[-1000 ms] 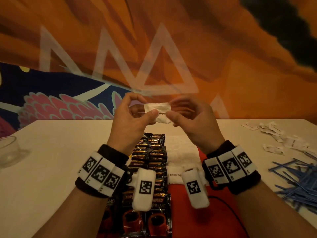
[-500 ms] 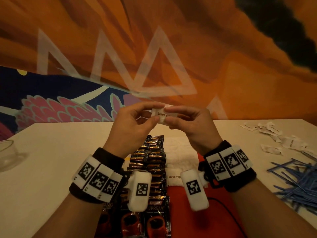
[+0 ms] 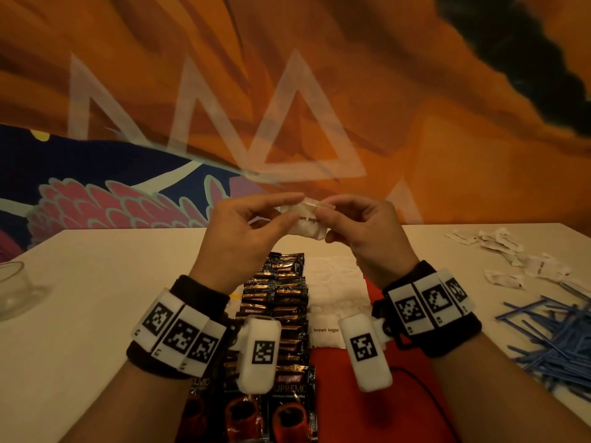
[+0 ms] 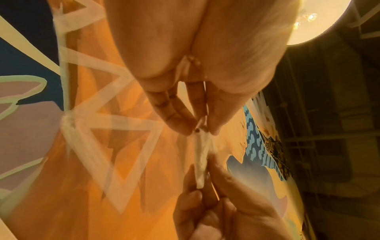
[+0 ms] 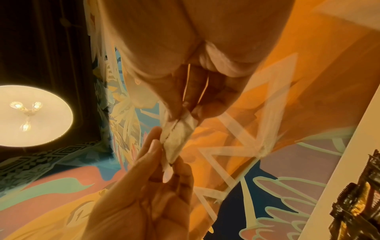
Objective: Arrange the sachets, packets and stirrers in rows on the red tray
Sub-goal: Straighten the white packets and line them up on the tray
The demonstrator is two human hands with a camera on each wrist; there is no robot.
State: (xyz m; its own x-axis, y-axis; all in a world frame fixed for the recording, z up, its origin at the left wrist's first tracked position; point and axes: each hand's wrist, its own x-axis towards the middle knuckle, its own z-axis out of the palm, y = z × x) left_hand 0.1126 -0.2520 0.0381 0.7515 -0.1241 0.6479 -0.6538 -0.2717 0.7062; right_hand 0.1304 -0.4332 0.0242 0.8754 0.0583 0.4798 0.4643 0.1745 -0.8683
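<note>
1. At the far left edge of the counter (image 3: 96, 282) stands a clear glass bowl (image 3: 12, 289).
2. The left hand (image 3: 236, 238) is raised above the counter, its thumb and fingers (image 4: 176, 120) closed on the left end of a white brown-sugar sachet (image 3: 307, 223).
3. Below the hands, the red tray (image 3: 351, 394) carries a double row of dark coffee packets (image 3: 281, 302) running from near to far, and just right of it a row of white sachets (image 3: 335, 282) (the nearest one reads "brown sugar").
4. The right hand (image 3: 364, 238) pinches the sachet's right end between thumb and fingers (image 5: 207, 108), so the sachet hangs in the air between the two hands.
5. On the counter to the far right lie loose white sachets (image 3: 511, 257), and nearer, a pile of blue stirrers (image 3: 550, 340).
</note>
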